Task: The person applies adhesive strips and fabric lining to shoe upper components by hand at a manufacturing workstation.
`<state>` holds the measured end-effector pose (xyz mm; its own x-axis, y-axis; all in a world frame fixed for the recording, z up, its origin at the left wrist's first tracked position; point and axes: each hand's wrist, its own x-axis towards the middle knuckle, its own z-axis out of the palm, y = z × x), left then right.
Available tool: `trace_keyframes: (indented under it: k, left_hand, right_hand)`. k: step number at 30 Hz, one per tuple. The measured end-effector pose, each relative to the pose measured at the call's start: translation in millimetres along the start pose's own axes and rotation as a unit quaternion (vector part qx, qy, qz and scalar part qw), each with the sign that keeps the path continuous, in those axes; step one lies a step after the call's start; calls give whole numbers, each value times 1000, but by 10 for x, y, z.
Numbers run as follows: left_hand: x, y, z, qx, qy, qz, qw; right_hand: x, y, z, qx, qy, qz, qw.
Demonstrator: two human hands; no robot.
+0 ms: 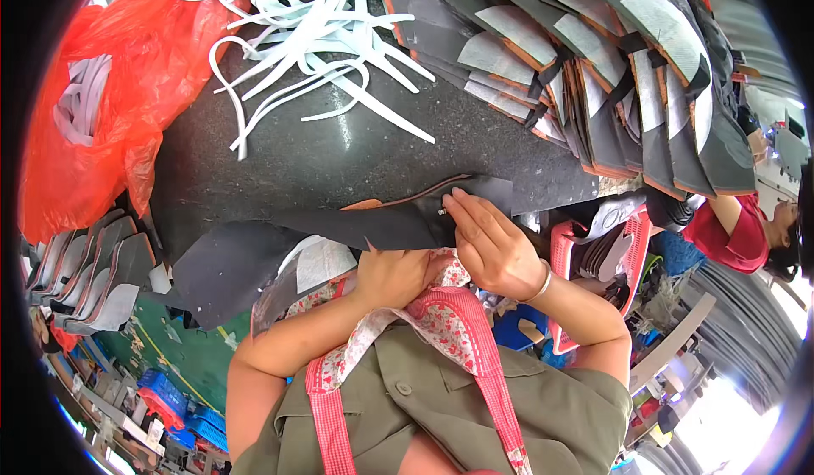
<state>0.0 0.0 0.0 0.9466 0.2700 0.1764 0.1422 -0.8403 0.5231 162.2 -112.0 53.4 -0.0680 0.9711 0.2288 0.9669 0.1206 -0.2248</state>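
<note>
A long black sheet-material piece with an orange-brown edge lies across the table's near edge, and its left end hangs down. My right hand grips its right part, fingers pressed together beside a small metal bit that looks like a zip pull. Closed on the near edge of the same piece, my left hand has its fingertips partly hidden by the material and the apron. Pale backing shows on the underside near my left forearm.
Pale blue-white strips lie tangled on the dark table. A red plastic bag stands at left. Stacked black panels fill the far right; more stacks sit lower left. A pink basket and a person are at right.
</note>
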Motion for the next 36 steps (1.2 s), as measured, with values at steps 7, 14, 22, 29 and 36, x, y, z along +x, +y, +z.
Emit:
trace_keyframes:
  k: [7, 14, 22, 29, 36]
  left_hand:
    - [-32, -88, -341, 23, -59, 2, 998]
    - [-221, -365, -1054, 244, -169, 77, 952]
    - [-190, -488, -1361, 322, -184, 147, 917]
    - [-269, -508, -1403, 114, -106, 73, 985]
    - [-320, -810, -1528, 47, 99, -195, 975]
  right_hand:
    - [-37, 88, 124, -27, -8, -1, 1000]
    - [145, 305, -61, 23, -164, -113, 980]
    - [613, 208, -98, -39, -258, -188, 947]
    - [873, -87, -11, 243, -157, 9, 957]
    - [852, -478, 157, 227, -30, 126, 965]
